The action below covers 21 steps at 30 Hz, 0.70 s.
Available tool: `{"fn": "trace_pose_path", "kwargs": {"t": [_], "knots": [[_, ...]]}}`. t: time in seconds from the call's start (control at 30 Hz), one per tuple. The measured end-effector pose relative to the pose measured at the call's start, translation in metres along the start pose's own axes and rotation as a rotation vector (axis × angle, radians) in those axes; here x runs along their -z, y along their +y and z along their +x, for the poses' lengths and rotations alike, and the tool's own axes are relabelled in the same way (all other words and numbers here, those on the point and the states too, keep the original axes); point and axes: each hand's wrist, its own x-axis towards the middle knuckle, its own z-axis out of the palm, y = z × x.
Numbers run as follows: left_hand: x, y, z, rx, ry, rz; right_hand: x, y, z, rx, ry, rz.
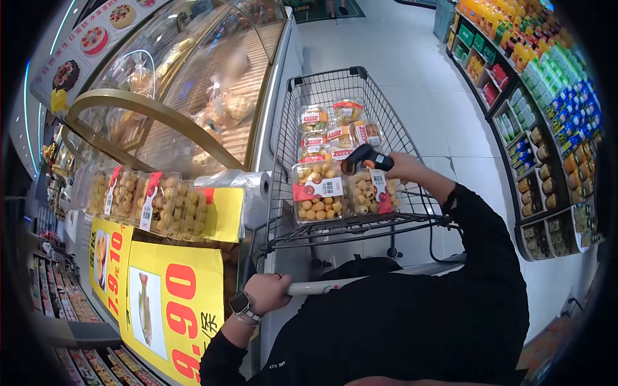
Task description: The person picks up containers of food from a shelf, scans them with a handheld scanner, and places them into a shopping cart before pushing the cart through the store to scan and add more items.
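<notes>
My right hand (404, 168) reaches into a wire shopping cart (380, 103) and grips a black handheld scanner (365, 158) over clear boxes of small yellow fruit (320, 192) with red-and-white labels. More labelled boxes (335, 125) are stacked behind them in the cart. My left hand (269, 293), with a watch on the wrist, is closed around the cart's handle bar (322, 287). My black sleeves and torso fill the bottom of the view.
A curved glass bakery case (193, 83) stands to the left, with fruit boxes (145, 199) and a roll of plastic bags (241, 182) on its ledge above yellow price signs (167, 302). Drink shelves (541, 83) line the right wall. A tiled aisle (418, 71) runs ahead.
</notes>
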Motion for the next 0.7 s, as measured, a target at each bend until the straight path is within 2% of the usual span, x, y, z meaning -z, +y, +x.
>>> {"fn": "trace_pose_path", "kwargs": {"t": [0.03, 0.17, 0.23, 0.33, 0.4, 0.47, 0.53, 0.6, 0.7], "knots": [[0.0, 0.007, 0.002, 0.003, -0.05, 0.002, 0.023, 0.001, -0.017, -0.008, 0.038, 0.132], [-0.003, 0.027, 0.015, -0.006, -0.009, 0.003, 0.113, 0.013, -0.103, 0.13, 0.184, 0.597], [-0.009, 0.033, 0.025, -0.043, 0.146, 0.018, 0.143, 0.013, -0.156, 0.269, 0.292, 0.822], [-0.008, 0.046, 0.041, -0.041, 0.156, 0.023, 0.17, 0.045, -0.215, 0.53, 0.496, 1.03], [-0.001, 0.059, 0.051, -0.023, 0.129, 0.021, 0.173, 0.074, -0.243, 0.761, 0.418, 1.111], [-0.004, 0.065, 0.063, -0.005, 0.103, 0.02, 0.162, 0.095, -0.264, 0.749, 0.471, 1.087], [-0.014, 0.066, 0.071, -0.028, 0.199, 0.037, 0.146, 0.111, -0.28, 0.693, 0.497, 1.107], [-0.017, 0.069, 0.081, -0.022, 0.205, 0.041, 0.13, 0.114, -0.294, 0.6, 0.57, 1.187], [-0.018, 0.071, 0.091, -0.003, 0.199, 0.05, 0.096, 0.139, -0.294, 0.646, 0.535, 1.327]]}}
